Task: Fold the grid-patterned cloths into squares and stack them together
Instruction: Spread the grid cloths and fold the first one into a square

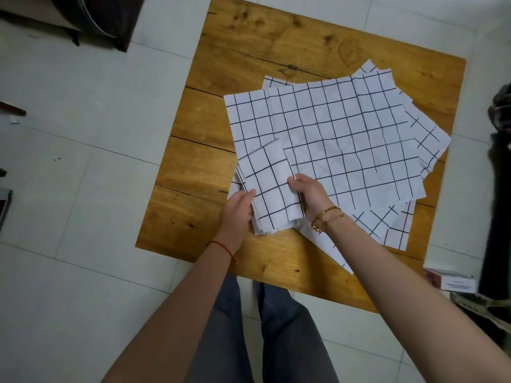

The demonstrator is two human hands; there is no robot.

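Observation:
A folded white cloth with a black grid (269,186) is held at the near left part of a wooden table (210,150). My left hand (237,211) grips its left edge and my right hand (309,193) grips its right edge. Under it, further folded layers stick out at the left and bottom edges. Behind and to the right lies a fanned pile of several unfolded grid cloths (345,139), spread flat and overlapping at different angles.
The table stands on a pale tiled floor (83,134). Dark furniture (102,17) sits at the top left. A small box (450,281) and dark objects lie on the floor at the right edge. My legs stand at the table's near edge.

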